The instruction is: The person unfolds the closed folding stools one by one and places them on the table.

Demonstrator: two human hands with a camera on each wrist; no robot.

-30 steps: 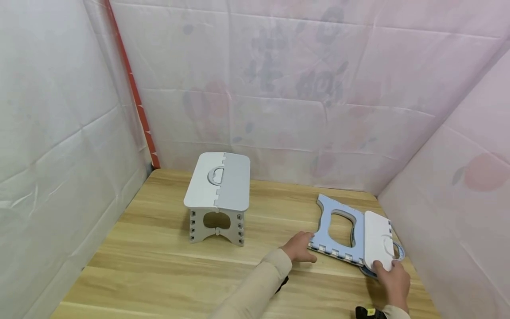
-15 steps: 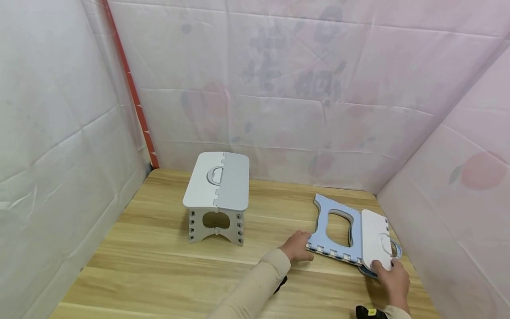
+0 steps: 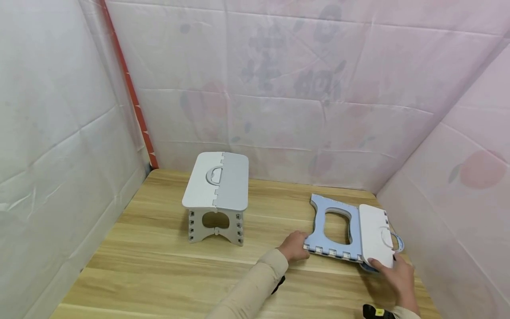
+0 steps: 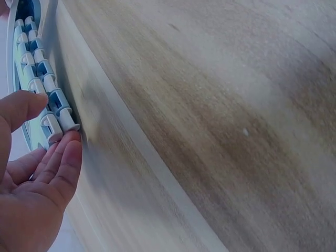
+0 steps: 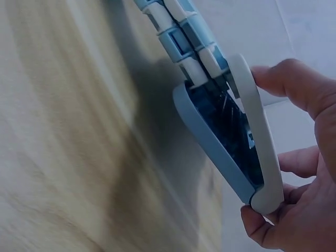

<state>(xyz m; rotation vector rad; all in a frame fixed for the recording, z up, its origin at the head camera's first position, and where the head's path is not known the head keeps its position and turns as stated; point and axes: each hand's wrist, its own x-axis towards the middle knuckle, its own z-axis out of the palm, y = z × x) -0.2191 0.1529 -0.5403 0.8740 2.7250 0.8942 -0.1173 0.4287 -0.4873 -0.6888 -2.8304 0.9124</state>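
A blue-and-white folding stool (image 3: 318,239), folded flat, is held by both hands at the right of the wooden table. Its white seat panel (image 3: 372,230) and loop handle lie toward the right wall, its blue legs toward the left. My left hand (image 3: 294,246) grips the near corner of the leg end; in the left wrist view its thumb and fingertips lie about the hinged edge (image 4: 44,79). My right hand (image 3: 398,275) holds the seat end, thumb on the white panel, other fingers round the outer edge. In the right wrist view the two seat halves (image 5: 257,136) stand slightly apart.
A second folding stool (image 3: 215,181), white and grey, stands unfolded on the table (image 3: 159,266) left of centre. Pale printed sheets (image 3: 271,88) enclose the table at the back, left and right. A red strip (image 3: 133,97) runs up the back left corner.
The blue-and-white folding stool has shifted slightly left, together with my left hand. My right hand has turned a little, its wrist moving right. The standing stool has stayed put.
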